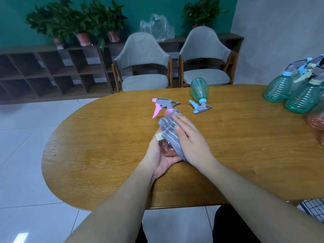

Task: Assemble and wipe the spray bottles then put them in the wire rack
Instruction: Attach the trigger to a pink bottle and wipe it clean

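A pink spray bottle [166, 146] with a pink-and-grey trigger head [164, 105] is held over the middle of the wooden table [105, 146]. My left hand [161, 158] cups its clear pink body from below. My right hand [191, 139] presses a grey striped cloth [169, 128] flat against the bottle's upper side. A green bottle [199, 90] with a blue trigger lies on its side farther back. Several green bottles [298, 95] with triggers stand at the right edge. A corner of the wire rack [313, 208] shows at the lower right, below the table edge.
A pink bottle [316, 120] sits at the right edge, partly cut off. Two grey chairs [143, 67] stand behind the table. Low wooden shelves [43, 71] with potted plants and a plastic bag line the teal back wall.
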`<control>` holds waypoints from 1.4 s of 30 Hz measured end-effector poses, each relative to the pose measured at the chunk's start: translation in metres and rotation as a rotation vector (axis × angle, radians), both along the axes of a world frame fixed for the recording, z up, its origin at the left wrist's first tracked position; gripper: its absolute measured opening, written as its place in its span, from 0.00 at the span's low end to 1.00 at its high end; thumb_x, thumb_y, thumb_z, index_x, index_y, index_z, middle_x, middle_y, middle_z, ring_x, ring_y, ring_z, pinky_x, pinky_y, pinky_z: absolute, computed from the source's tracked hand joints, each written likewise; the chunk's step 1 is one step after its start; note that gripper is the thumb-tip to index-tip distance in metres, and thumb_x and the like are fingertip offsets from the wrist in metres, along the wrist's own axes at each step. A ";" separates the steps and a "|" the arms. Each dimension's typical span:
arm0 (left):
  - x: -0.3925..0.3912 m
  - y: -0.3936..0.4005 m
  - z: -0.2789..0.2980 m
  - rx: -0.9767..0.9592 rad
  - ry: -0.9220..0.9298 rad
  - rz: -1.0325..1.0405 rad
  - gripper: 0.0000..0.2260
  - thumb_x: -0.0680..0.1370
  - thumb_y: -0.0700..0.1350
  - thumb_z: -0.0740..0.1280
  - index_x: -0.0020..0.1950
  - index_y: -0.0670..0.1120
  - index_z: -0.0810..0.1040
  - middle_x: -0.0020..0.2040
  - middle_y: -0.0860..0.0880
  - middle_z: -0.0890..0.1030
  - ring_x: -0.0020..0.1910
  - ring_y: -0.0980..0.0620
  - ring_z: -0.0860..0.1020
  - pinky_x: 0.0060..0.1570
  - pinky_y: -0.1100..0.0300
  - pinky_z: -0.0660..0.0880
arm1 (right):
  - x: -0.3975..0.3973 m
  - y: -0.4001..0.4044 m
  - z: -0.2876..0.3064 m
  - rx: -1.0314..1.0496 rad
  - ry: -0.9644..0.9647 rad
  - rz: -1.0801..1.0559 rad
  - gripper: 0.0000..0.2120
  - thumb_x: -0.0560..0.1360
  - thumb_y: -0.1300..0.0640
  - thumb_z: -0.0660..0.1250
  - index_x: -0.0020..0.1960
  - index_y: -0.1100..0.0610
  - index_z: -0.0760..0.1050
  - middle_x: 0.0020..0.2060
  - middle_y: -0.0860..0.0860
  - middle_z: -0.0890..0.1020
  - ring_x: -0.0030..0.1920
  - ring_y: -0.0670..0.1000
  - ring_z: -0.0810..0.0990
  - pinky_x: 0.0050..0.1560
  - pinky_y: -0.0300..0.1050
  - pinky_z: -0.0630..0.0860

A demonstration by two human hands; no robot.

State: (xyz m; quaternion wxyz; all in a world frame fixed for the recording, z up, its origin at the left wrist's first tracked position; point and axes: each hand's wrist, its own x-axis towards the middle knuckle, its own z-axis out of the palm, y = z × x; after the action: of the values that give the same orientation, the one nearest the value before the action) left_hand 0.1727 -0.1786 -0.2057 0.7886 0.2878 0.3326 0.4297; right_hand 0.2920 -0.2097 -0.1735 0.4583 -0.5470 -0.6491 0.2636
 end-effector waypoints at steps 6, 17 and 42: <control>0.000 -0.003 0.000 0.002 -0.037 -0.050 0.23 0.77 0.58 0.66 0.66 0.45 0.80 0.62 0.39 0.83 0.60 0.37 0.82 0.60 0.33 0.77 | 0.004 0.012 0.017 -0.096 0.211 -0.128 0.19 0.85 0.53 0.54 0.75 0.47 0.68 0.73 0.39 0.68 0.70 0.34 0.63 0.69 0.32 0.58; -0.005 0.003 -0.008 -0.011 -0.100 -0.007 0.18 0.82 0.54 0.60 0.61 0.46 0.83 0.58 0.41 0.85 0.56 0.39 0.84 0.61 0.33 0.75 | -0.005 0.019 0.007 -0.171 -0.204 -0.029 0.22 0.84 0.48 0.52 0.78 0.40 0.59 0.79 0.40 0.55 0.78 0.43 0.54 0.76 0.46 0.56; -0.002 0.001 -0.002 -0.004 -0.019 -0.013 0.22 0.82 0.62 0.60 0.59 0.46 0.83 0.54 0.42 0.86 0.49 0.46 0.86 0.46 0.49 0.82 | 0.004 -0.006 -0.012 0.105 -0.094 0.025 0.18 0.84 0.55 0.57 0.73 0.48 0.69 0.72 0.36 0.66 0.76 0.37 0.57 0.76 0.35 0.52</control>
State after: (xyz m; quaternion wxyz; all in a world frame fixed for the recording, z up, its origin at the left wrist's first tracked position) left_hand 0.1706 -0.1775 -0.2073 0.7951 0.2840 0.3241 0.4268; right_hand 0.2965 -0.2159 -0.1860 0.4520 -0.5256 -0.6899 0.2087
